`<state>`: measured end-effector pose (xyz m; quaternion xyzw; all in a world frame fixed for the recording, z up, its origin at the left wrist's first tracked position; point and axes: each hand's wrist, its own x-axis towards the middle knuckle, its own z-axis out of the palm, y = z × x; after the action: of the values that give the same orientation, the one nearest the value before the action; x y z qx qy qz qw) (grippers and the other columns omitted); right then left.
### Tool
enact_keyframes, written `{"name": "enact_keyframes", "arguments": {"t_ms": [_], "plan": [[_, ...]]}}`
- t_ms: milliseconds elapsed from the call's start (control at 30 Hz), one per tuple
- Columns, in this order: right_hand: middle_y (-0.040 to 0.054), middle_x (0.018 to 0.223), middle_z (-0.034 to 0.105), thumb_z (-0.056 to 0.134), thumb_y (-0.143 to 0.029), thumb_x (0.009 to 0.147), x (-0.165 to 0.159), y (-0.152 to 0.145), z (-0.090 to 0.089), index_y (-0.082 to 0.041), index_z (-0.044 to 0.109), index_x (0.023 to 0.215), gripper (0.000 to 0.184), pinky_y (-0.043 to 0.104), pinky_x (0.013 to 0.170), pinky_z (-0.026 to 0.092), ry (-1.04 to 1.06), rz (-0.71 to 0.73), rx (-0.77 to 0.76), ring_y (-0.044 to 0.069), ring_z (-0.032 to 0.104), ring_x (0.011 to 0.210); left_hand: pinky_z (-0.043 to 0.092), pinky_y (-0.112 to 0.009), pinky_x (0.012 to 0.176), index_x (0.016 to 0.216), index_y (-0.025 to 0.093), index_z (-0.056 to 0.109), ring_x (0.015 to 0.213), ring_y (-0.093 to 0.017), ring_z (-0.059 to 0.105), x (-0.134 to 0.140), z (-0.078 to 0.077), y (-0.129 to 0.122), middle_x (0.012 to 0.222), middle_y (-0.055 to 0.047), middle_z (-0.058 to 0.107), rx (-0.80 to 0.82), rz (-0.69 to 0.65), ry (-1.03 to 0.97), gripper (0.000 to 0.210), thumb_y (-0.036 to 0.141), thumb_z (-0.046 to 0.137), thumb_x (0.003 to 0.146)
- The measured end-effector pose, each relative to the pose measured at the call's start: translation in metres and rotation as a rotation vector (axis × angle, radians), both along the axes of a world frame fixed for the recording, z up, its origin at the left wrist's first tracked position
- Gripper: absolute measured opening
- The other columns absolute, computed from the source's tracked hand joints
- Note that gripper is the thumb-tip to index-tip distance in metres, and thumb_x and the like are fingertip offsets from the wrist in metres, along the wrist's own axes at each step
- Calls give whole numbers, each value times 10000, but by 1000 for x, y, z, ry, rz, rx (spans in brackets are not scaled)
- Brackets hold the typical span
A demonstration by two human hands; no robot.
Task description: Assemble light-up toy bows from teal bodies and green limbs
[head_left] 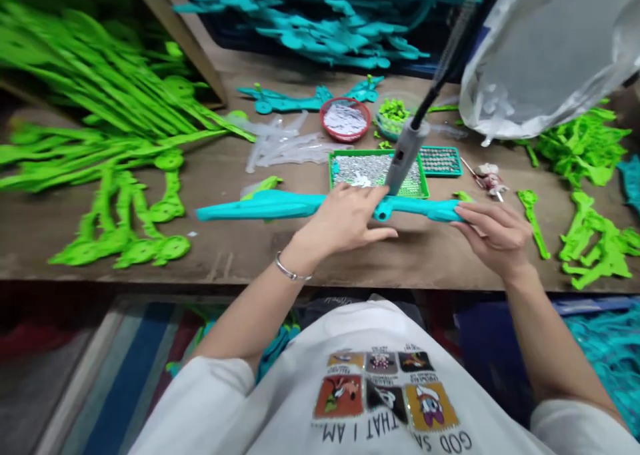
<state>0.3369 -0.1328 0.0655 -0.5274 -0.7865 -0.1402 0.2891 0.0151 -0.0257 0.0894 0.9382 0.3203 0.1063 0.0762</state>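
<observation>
A long teal plastic part (270,206) lies crosswise in front of me, above the near half of the worktable. Draped over its middle is my left hand (345,216), fingers over the far side and thumb stretched out along the near side. My right hand (495,232) pinches the right end between thumb and fingers. A grey power screwdriver (406,152) hangs from a coiled cord, its lower end at the part beside my left fingertips. Its tip and any screw under it are hidden. Just behind stands a green tray (376,154) of small silvery pieces.
Bright green plastic parts are heaped at left (115,102) and right (583,142). Behind are a red bowl (345,120) of white pieces, a clear bowl (393,116) of green pieces, a teal tray (440,160), translucent strips (285,147) and a bin of teal parts (330,25).
</observation>
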Motion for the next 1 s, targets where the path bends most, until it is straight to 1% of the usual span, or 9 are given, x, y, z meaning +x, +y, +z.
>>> {"name": "enact_keyframes", "arguments": {"t_ms": [67, 167, 233, 333, 467, 600, 800, 900, 1000], "plan": [[33, 1148, 816, 841, -254, 838, 8, 3, 4, -309, 770, 1168, 342, 367, 875, 589, 39, 26, -21, 217, 778, 952, 423, -505, 1118, 1464, 114, 502, 1291, -344, 634, -23, 7, -10, 1412, -202, 660, 75, 13, -43, 624, 443, 665, 960], [26, 1092, 827, 886, -231, 779, 19, 6, 5, -326, 791, 1119, 367, 371, 850, 601, 72, 56, -32, 227, 786, 911, 335, -559, 1202, 1459, 140, 520, 1344, -334, 600, -77, 17, -23, 1447, -190, 642, 181, 187, -65, 527, 292, 639, 968], [36, 1073, 830, 914, -220, 736, 24, 7, 3, -350, 796, 1123, 425, 387, 843, 607, 85, 58, -41, 246, 790, 901, 320, -580, 1214, 1424, 183, 568, 1298, -327, 634, -114, 18, -27, 1381, -156, 692, 220, 305, -58, 459, 314, 613, 987], [57, 1050, 833, 942, -259, 693, 29, 7, -1, -410, 789, 1163, 517, 415, 805, 605, 101, 58, -49, 269, 792, 873, 338, -557, 1209, 1351, 248, 647, 1238, -296, 676, -149, 11, -26, 1314, -104, 740, 194, 319, -72, 380, 417, 586, 1016], [47, 1012, 837, 953, -341, 674, 32, 7, -3, -476, 772, 1175, 550, 432, 765, 599, 107, 34, -46, 264, 792, 843, 417, -504, 1097, 1308, 290, 706, 1228, -286, 691, -149, -4, -18, 1322, -92, 747, 196, 333, -108, 388, 514, 554, 1029], [55, 1021, 836, 947, -358, 682, 33, 7, 1, -474, 769, 1181, 543, 430, 741, 593, 87, 30, -57, 258, 792, 820, 454, -437, 911, 1323, 325, 714, 1206, -280, 707, -138, -13, -14, 1304, -79, 760, 206, 352, -117, 387, 518, 538, 1038], [66, 1026, 829, 951, -237, 673, 12, -10, 3, -373, 783, 1118, 494, 402, 776, 605, 78, 29, -12, 250, 785, 837, 468, -446, 898, 1333, 356, 705, 1208, -294, 699, -156, -21, -23, 1323, -46, 752, 179, 319, -106, 363, 483, 572, 1019], [53, 1066, 797, 874, -184, 751, -18, -38, -14, -321, 764, 1059, 356, 421, 839, 624, 153, -7, -87, 252, 771, 912, 477, -524, 981, 1362, 381, 671, 1196, -333, 680, -177, -33, -35, 1364, -10, 728, 125, 330, -60, 390, 472, 618, 986], [63, 1040, 736, 774, -125, 811, -54, -66, -44, -306, 736, 994, 260, 429, 808, 646, 227, -40, -181, 257, 752, 954, 458, -633, 1057, 1383, 389, 643, 1195, -384, 647, -189, -49, -48, 1333, 12, 730, 26, 421, -80, 452, 466, 671, 938]]}}
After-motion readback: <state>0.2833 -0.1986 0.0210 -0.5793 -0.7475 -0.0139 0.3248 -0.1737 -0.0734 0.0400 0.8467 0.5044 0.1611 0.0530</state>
